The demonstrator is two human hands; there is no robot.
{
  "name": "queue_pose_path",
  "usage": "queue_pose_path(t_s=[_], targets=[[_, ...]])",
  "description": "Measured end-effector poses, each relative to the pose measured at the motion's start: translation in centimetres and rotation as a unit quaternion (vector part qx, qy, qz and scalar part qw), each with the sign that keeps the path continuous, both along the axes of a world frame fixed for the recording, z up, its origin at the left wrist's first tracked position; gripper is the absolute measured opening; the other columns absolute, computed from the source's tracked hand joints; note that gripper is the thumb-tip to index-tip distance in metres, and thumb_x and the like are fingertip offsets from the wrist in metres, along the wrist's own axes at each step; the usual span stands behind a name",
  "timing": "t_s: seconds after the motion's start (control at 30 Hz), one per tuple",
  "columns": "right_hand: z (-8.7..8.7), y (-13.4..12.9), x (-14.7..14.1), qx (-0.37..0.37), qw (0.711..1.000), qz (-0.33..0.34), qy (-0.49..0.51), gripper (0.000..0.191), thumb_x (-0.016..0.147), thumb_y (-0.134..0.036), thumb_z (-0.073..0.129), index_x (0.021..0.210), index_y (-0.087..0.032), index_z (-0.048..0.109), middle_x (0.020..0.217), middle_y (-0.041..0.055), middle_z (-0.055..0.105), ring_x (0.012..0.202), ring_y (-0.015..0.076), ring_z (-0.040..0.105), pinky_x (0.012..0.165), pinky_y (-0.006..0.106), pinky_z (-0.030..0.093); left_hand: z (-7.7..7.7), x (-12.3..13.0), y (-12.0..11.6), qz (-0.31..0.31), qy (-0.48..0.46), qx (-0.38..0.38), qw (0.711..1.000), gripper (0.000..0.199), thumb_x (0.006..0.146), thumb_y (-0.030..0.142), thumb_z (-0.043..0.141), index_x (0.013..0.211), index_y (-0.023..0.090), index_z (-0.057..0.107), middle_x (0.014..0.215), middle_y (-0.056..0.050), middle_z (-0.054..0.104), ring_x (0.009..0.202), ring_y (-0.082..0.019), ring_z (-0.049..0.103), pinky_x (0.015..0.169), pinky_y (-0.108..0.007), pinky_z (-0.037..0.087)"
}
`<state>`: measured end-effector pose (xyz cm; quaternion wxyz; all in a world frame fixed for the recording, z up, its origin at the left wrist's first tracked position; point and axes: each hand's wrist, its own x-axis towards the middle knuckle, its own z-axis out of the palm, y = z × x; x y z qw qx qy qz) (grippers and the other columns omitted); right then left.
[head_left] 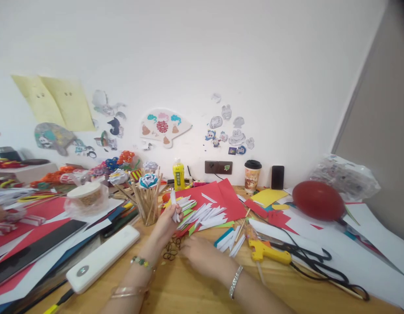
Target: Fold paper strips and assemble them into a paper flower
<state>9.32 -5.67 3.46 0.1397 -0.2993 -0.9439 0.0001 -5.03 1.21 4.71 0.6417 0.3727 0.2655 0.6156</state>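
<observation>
Near tabletop [178, 292] open — folded papers [205, 216] block ahead; glue gun [269, 252], right; white device [105, 258], left

Fan-shaped wall cutout [149, 138]: red double-happiness character, 囍, legible. Yellow bottle [178, 165]: green label [179, 178] with vertical Chinese characters; upper ones appear to read 冰糖, lower ones blurred. Paper cup [252, 178]: large lettering across the sleeve, unreadable. White oblong device [106, 254]: round grey emblem [82, 271], its mark indistinct.
</observation>
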Motion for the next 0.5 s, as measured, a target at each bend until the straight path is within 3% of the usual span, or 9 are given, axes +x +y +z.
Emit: queue_pose_path(t_s=[0.13,0.23,0.37,0.5], targets=[[-0.7,0.5,-0.2,0.062,0.997,-0.038,-0.033,0.015,0.083,-0.010,0.048,0.083,-0.011,0.062,0.084,0.0071,0.063,0.079,0.0180,0.054,0.068,0.027,0.042,-0.2,0.2,0.1,-0.013,0.017,-0.011,1.000,0.020,0.072,0.025,0.064,0.068,0.014,0.048,0.055,0.005,0.048,0.046,-0.006,0.046,0.045,-0.016,0.038],[-1.2,0.7,-0.5,0.076,0.995,-0.066,-0.024,0.013,0.084,-0.014,0.049,0.083,-0.011,0.062,0.083,0.0070,0.063,0.080,0.0193,0.053,0.065,0.028,0.043,-0.2,0.3,0.1,-0.027,0.037,0.001,0.999,0.025,0.069,0.027,0.068,0.067,0.014,0.047,0.054,0.005,0.048,0.045,-0.005,0.045,0.044,-0.015,0.036],[-1.7,0.5,-1.0,0.095,0.994,-0.053,-0.027,0.012,0.084,-0.016,0.050,0.086,-0.012,0.062,0.085,0.0061,0.062,0.083,0.0190,0.053,0.064,0.028,0.044,-0.1,0.6,-0.2,-0.051,0.040,0.008,0.998,0.027,0.067,0.029,0.070,0.068,0.015,0.047,0.054,0.006,0.047,0.045,-0.006,0.045,0.043,-0.015,0.035],[-1.7,0.2,-1.1,0.086,0.991,-0.099,-0.026,0.014,0.086,-0.016,0.048,0.085,-0.013,0.062,0.084,0.0061,0.061,0.082,0.0193,0.054,0.063,0.028,0.045,-0.1,1.0,-0.5,-0.067,0.046,0.004,0.997,0.029,0.067,0.033,0.070,0.068,0.015,0.047,0.052,0.007,0.044,0.043,-0.004,0.041,0.043,-0.015,0.033]])
